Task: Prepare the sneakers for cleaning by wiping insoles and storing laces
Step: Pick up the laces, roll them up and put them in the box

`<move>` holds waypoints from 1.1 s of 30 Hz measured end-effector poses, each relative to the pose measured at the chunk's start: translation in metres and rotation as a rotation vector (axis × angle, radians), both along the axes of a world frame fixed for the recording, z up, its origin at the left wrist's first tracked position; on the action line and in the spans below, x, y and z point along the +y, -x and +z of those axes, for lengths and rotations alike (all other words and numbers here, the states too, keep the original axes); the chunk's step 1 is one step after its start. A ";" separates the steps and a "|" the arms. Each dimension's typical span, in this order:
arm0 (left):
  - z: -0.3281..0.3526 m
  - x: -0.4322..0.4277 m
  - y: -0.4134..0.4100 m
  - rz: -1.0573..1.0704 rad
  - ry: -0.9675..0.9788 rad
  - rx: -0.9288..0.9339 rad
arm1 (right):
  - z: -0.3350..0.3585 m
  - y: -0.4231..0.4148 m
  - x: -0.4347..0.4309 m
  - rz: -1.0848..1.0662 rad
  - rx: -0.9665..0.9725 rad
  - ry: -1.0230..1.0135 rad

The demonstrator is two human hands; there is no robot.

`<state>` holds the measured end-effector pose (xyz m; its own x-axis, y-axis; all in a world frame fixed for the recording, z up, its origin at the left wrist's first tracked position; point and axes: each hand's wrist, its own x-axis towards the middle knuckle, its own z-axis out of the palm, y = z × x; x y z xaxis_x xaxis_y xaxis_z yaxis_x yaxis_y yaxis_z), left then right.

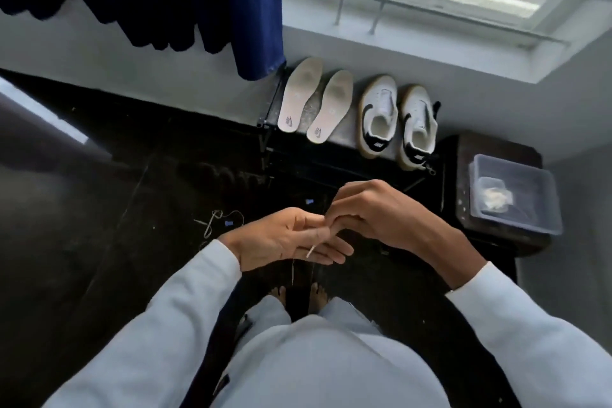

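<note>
Two pale insoles [314, 103] lie side by side on a dark low rack [344, 156] under the window. To their right stand two white sneakers [395, 117] with black trim, without laces. My left hand [291, 238] is palm up with a thin white lace [311, 252] across its fingers; one end hangs down. My right hand [374, 212] meets it from the right and pinches the same lace at the fingertips. Another lace [212, 220] lies loose on the dark floor to the left.
A clear plastic box [516, 199] with a small pale bundle inside sits on a dark stool [496, 242] at the right. A blue curtain [251, 10] hangs above the rack's left end. My bare feet [298, 298] stand on the dark floor below the hands.
</note>
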<state>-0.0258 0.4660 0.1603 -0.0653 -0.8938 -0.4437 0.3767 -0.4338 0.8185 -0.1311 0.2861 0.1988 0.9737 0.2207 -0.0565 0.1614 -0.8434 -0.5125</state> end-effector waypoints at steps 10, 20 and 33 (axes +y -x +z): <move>0.075 0.009 0.010 -0.053 0.205 -0.021 | 0.051 0.023 0.008 -0.375 -0.088 -0.427; 0.083 -0.045 0.059 0.615 0.265 -0.083 | 0.019 0.097 0.061 -0.648 -0.107 -0.518; 0.067 -0.103 0.181 0.427 0.043 -0.158 | 0.101 0.145 -0.076 -0.693 -0.215 -0.536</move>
